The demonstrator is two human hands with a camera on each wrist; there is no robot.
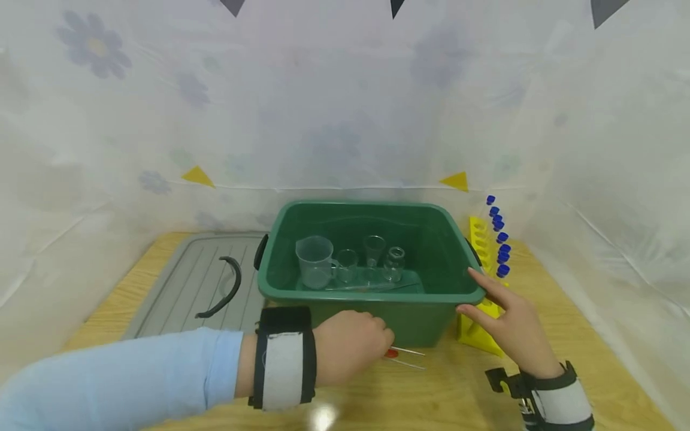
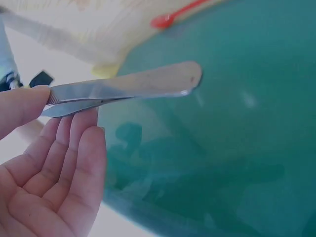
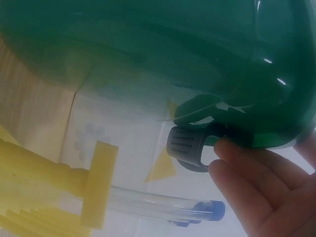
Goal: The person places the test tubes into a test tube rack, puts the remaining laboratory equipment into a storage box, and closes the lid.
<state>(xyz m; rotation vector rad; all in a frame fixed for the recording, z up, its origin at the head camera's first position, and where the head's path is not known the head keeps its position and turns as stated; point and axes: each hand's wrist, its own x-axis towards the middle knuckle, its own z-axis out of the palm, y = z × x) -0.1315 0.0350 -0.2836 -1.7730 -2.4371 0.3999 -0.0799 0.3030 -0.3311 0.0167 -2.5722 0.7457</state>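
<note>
My left hand point(image 1: 353, 347) is in front of the green plastic bin point(image 1: 372, 302). In the left wrist view it pinches a pair of metal tweezers point(image 2: 133, 85) between thumb and fingers, the broad rounded end pointing away. My right hand point(image 1: 512, 326) touches the bin's front right corner, the index fingertip at the rim and the thumb lower on the front. The right wrist view has its extended fingers point(image 3: 256, 173) under the rim beside the black handle point(image 3: 187, 145). Inside the bin are a plastic measuring jug point(image 1: 314, 260), a small beaker point(image 1: 346, 266) and other glassware.
Right of the bin stands a yellow rack point(image 1: 480, 239) holding several tubes with blue caps point(image 1: 503, 271). A grey lid point(image 1: 183, 281) with a black handle lies to the left. A small red spoon point(image 1: 391, 354) and thin metal pieces point(image 1: 408, 363) show beside my left hand.
</note>
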